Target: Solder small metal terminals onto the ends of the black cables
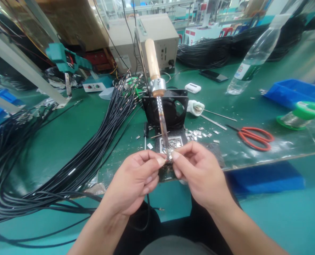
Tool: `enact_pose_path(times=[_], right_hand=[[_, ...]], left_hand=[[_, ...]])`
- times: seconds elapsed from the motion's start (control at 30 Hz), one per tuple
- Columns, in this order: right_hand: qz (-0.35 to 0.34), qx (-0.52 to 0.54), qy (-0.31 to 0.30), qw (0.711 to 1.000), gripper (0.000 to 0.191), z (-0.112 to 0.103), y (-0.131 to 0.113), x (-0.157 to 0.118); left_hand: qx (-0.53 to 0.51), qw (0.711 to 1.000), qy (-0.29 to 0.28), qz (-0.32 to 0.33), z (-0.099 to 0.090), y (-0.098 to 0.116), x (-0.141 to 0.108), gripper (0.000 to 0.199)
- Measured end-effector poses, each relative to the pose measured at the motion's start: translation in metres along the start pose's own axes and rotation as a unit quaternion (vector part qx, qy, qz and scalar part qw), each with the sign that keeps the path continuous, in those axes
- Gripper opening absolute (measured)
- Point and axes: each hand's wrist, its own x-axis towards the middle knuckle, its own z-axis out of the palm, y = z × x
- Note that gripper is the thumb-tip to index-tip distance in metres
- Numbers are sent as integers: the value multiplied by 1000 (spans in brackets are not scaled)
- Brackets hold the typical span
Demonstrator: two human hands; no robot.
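Note:
My left hand (pixel 140 175) is closed in a pinch at the tip of a soldering iron (pixel 161 118) that hangs tip-down with its wooden handle up. A black cable (pixel 148 209) drops from below this hand, so its end seems to be in the fingers. Facing it across the iron tip, my right hand (pixel 197 170) is pinched too; what it holds is too small to make out. Just beyond the fingertips lies a small tray (pixel 161 141) with little metal pieces. More metal pieces (pixel 197 134) are scattered to its right. A black fan (pixel 165 109) stands behind the iron.
Black cable bundles (pixel 88 148) cover the left side. Red-handled scissors (pixel 255 138), a solder spool (pixel 295 118), a blue bin (pixel 298 92) and a plastic bottle (pixel 255 56) are on the right. A grey machine (pixel 157 39) stands behind. The bench edge (pixel 266 162) runs near my hands.

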Motion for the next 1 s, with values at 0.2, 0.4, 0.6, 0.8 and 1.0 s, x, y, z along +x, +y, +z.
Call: enact_pose_path(times=[0.2, 0.4, 0.6, 0.8, 1.0], right_hand=[[1, 14, -4, 1000, 23, 0, 1, -2], [3, 10, 4, 1000, 24, 1, 1, -1], [1, 2, 8, 1000, 24, 1, 1, -2], [-11, 9, 15, 1000, 20, 2, 1, -4], [-20, -32, 37, 999, 20, -4, 3, -8]], left_hand=[[4, 1000, -4, -3, -2, 1, 0, 29], [3, 1000, -7, -7, -2, 1, 1, 30], [-3, 1000, -8, -10, -2, 0, 2, 29], [-3, 1000, -7, -6, -2, -1, 2, 31], [-15, 1000, 7, 1, -1, -5, 0, 33]])
